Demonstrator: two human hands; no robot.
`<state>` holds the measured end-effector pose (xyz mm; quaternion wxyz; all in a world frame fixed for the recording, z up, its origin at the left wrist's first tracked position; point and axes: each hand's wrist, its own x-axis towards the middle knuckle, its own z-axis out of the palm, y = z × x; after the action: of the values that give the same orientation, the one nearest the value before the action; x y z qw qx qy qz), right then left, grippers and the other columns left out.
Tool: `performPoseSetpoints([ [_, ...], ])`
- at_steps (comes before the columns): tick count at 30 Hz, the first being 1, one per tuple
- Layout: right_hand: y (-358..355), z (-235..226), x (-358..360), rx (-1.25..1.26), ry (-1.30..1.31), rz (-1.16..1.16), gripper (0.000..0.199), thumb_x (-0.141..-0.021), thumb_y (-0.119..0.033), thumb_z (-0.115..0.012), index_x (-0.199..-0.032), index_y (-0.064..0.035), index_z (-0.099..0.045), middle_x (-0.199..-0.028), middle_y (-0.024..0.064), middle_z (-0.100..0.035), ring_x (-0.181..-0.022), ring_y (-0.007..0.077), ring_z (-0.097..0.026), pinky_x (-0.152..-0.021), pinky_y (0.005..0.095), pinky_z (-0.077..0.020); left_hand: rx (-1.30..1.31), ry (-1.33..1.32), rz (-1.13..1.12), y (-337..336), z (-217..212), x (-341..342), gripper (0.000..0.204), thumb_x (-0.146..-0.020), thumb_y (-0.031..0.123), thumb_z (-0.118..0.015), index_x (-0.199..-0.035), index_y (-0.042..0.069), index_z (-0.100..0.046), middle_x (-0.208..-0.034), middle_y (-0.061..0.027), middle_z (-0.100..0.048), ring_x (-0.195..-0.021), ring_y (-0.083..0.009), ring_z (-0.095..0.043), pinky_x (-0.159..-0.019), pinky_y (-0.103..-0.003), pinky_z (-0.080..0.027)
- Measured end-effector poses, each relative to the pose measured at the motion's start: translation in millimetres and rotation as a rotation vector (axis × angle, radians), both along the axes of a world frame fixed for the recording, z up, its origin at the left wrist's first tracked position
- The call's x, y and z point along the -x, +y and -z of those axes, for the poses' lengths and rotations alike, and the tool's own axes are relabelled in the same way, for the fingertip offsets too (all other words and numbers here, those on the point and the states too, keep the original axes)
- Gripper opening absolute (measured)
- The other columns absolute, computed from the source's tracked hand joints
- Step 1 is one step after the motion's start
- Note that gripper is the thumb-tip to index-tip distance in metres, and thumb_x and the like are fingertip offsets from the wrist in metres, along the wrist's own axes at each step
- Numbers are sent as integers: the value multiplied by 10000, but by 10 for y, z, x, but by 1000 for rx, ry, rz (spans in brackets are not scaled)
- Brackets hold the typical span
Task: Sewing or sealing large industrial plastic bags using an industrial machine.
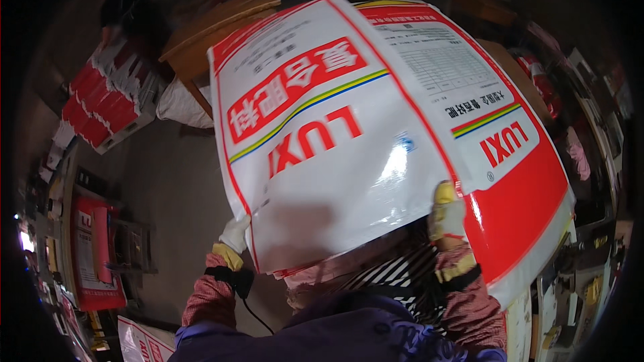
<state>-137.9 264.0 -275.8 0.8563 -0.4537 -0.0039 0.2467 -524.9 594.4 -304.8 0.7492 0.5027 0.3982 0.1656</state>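
A large white plastic sack with red print and yellow-green-blue stripes spreads out before me, its surface glossy. On its lower left edge my left hand, in a white and yellow work glove, is closed. My right hand, in the same kind of glove, grips the sack's right edge, thumb side up. To the right, partly under this sack, lies another red and white sack with a printed table on it. A black device is strapped at my left wrist, with a cable hanging from it.
A wooden table stands beyond the sack. At the far left is a pile of folded red and white sacks, with a person in dark clothes behind it. A red printed sack lies at the left beside a metal frame.
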Motion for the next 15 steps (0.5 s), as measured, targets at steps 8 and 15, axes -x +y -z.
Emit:
performPoseSetpoints([
  [8, 840, 189, 224, 1246, -90, -417, 425, -773, -470, -575, -609, -78, -576, -502, 32, -504, -459, 179, -506, -453, 356, -385, 26, 590, -217, -217, 403, 448, 271, -763, 204, -613, -927, -10, -584, -821, -100, -612, -691, -217, -572, -618, -338, -458],
  [15, 171, 1889, -527, 389, 329, -652, 234, -830, -345, -538, -852, -112, -559, -657, 10, -522, -616, 189, -540, -563, 363, -455, -611, 779, 262, 150, 1142, 551, 219, -715, 139, -644, -867, -11, -595, -778, -85, -619, -666, -194, -563, -627, -319, -447],
])
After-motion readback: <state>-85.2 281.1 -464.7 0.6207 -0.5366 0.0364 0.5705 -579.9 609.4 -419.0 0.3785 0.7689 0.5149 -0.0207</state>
